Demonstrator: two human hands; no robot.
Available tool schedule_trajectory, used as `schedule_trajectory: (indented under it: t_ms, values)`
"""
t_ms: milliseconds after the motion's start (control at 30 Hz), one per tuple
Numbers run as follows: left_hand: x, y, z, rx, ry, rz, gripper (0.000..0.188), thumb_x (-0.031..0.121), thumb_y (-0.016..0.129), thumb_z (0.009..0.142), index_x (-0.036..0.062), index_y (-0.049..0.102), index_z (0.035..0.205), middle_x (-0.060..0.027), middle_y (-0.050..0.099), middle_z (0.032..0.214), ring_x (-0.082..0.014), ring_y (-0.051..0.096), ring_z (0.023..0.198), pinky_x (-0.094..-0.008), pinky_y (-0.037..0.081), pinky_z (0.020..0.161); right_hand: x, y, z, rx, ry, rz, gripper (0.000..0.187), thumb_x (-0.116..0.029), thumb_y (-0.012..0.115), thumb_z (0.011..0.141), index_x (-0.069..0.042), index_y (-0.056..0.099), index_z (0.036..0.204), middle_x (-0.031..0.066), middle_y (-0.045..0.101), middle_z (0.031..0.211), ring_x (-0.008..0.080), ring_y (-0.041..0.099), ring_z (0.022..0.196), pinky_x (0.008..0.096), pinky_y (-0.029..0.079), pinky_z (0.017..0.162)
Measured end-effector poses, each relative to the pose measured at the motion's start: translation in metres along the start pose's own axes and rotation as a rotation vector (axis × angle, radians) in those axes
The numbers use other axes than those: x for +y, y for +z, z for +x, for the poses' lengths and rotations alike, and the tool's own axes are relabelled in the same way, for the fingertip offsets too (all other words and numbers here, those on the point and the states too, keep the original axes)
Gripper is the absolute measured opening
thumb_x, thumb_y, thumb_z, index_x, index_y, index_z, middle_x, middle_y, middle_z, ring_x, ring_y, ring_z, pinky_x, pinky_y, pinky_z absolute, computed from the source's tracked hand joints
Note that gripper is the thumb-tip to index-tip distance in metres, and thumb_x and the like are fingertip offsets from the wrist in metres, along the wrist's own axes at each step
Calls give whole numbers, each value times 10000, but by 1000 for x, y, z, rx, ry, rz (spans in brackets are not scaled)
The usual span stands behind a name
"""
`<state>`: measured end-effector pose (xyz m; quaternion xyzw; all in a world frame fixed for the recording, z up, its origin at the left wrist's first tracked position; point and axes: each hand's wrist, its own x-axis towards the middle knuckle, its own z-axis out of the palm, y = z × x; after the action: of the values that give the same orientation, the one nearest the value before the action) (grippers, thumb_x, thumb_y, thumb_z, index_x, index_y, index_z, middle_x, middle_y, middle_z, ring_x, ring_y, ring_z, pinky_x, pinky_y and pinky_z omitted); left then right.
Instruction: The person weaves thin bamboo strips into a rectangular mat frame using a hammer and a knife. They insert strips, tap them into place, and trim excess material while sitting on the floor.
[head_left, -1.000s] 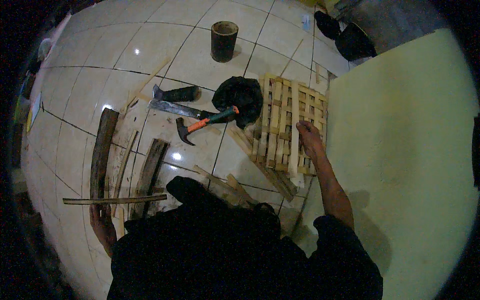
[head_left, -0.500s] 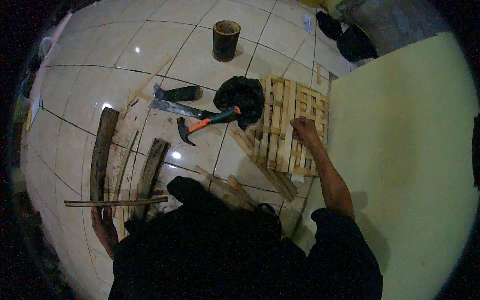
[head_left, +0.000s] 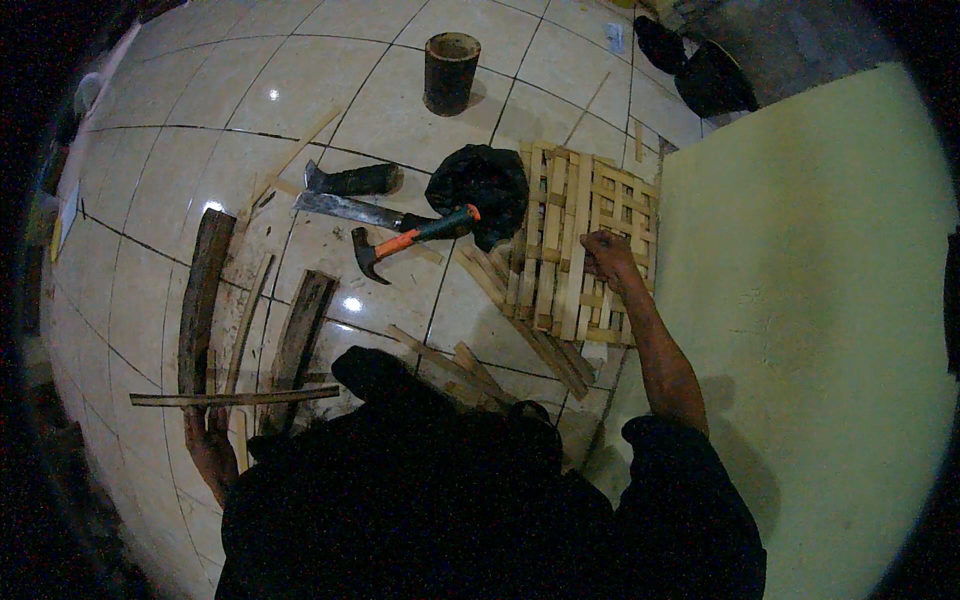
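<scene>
My left hand (head_left: 210, 450) is at the lower left, its fingers closed on a narrow wooden strip (head_left: 270, 397) with dark edges, held crosswise above the floor. My right hand (head_left: 607, 258) is closed at a pale slat (head_left: 574, 280) of a woven slat panel (head_left: 620, 195). Its thumb and fingertips are pressed together at the slat's edge. The panel has crossed strips with square gaps on its right side and close upright slats on its left. Below my left hand's strip lie two dark, rough-barked split lengths (head_left: 205, 290) (head_left: 305, 320) and a thin pale strip (head_left: 248, 325).
A claw hammer (head_left: 400, 243) with an orange and green handle lies beside a broad blade (head_left: 350, 207), a dark-handled tool (head_left: 350, 179) and a black plastic bag (head_left: 478, 190). A dark cylindrical container (head_left: 450, 80) stands farther off. Loose strips (head_left: 545, 355) lie beside the panel; a pale green wall (head_left: 800, 250) rises at right.
The strip in my left hand has turned slightly, showing a different face. My right hand stays at the slat. The whole view has shifted a little.
</scene>
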<state>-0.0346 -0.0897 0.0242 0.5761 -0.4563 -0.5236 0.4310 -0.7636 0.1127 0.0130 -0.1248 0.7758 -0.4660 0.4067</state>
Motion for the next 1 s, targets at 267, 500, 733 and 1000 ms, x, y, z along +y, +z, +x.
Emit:
schedule_trajectory:
  t_ms: [267, 500, 733, 1000]
  values:
    - [-5, -7, -3, 75, -13, 69, 457, 275, 576, 946, 3, 455, 1292, -143, 546, 1219, -255, 535, 1120, -406, 434, 997, 8, 5, 6, 32, -29, -20, 257, -266, 686, 862, -20, 635, 920, 44, 607, 734, 137, 576, 613, 299, 523, 573]
    - [16, 17, -9, 63, -99, -100, 440, 238, 564, 953, -2, 444, 1301, -155, 528, 1243, -254, 538, 1114, -378, 456, 973, 5, 2, 9, 74, -141, -512, 258, -288, 587, 910, -47, 630, 992, 105, 647, 807, 175, 615, 668, 353, 519, 680]
    - [12, 7, -7, -28, 145, 284, 380, 204, 522, 975, -25, 462, 1272, -194, 524, 1263, -267, 562, 1080, -364, 474, 957, -19, 79, -66, -30, -442, -806, 299, -297, 531, 933, -40, 578, 1079, 150, 652, 896, 290, 648, 813, 409, 508, 727]
    - [26, 19, -4, -30, 18, 214, 446, 271, 557, 955, -16, 458, 1282, -164, 542, 1202, -254, 553, 1063, -368, 470, 949, 62, 186, -136, -512, -777, -1082, 429, -255, 651, 827, -142, 551, 1229, 135, 536, 1065, 294, 565, 971, 411, 493, 827]
